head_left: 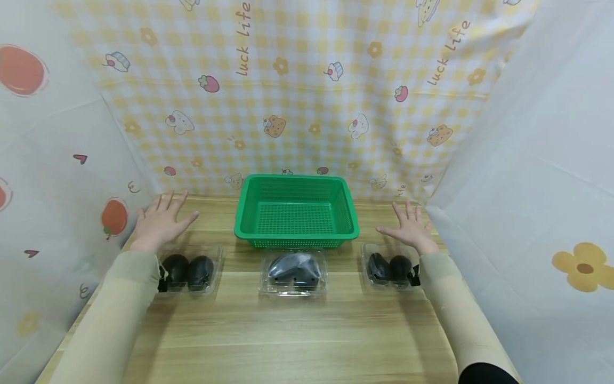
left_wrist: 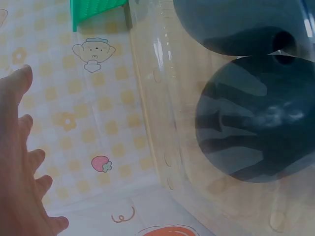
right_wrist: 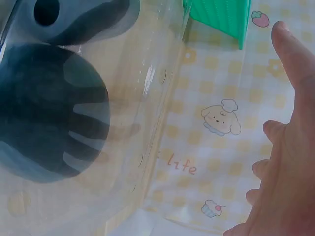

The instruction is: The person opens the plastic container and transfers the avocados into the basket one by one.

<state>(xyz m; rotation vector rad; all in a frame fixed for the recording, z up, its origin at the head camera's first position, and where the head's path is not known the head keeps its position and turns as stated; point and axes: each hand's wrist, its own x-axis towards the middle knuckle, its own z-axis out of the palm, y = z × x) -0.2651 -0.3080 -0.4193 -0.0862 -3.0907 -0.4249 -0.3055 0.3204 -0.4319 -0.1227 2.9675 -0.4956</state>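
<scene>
My left hand is held with spread fingers over the far edge of the left clear plastic box, holding nothing. Two dark, smooth, rounded items lie in that box. On the right, my other hand is likewise spread and holds nothing, just beyond a second clear box with two dark rounded items inside. Between them stands a third clear box, its dark contents partly veiled by glare. What kind the dark items are I cannot tell.
A green plastic basket with a perforated floor stands behind the middle box, with nothing in it. Below everything is a wooden tabletop. A checked curtain closes the back, and white patterned sheets flank both sides.
</scene>
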